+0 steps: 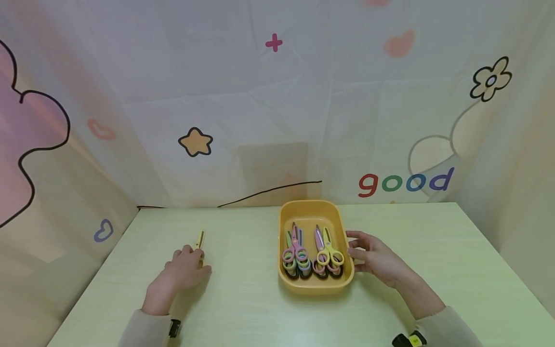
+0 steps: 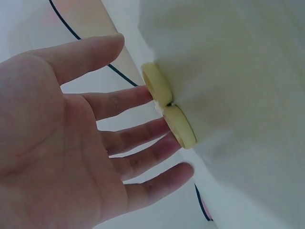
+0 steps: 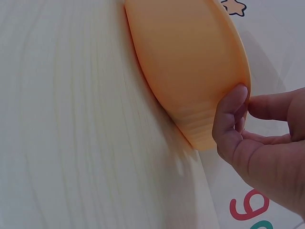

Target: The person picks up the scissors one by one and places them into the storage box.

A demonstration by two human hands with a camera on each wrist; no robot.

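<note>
On the table's left side lies a pair of yellow scissors [image 1: 199, 240], its blades pointing away from me. My left hand [image 1: 184, 270] is over the handles and partly covers them. In the left wrist view its fingertips reach the yellow finger loops [image 2: 178, 126], while the thumb stands apart. A yellow-orange tray [image 1: 314, 288] stands right of centre, holding several colourful scissors in two piles, with pink scissors [image 1: 296, 246] and yellow scissors [image 1: 329, 250] on top. My right hand [image 1: 377, 258] holds the tray's right rim, its thumb and fingers bent at the edge.
A pale wood-grain table [image 1: 243, 308] spreads around the tray. Behind it hangs a printed curtain [image 1: 277, 106] with a star, hearts and the word "good". The tray's far end is close to the curtain.
</note>
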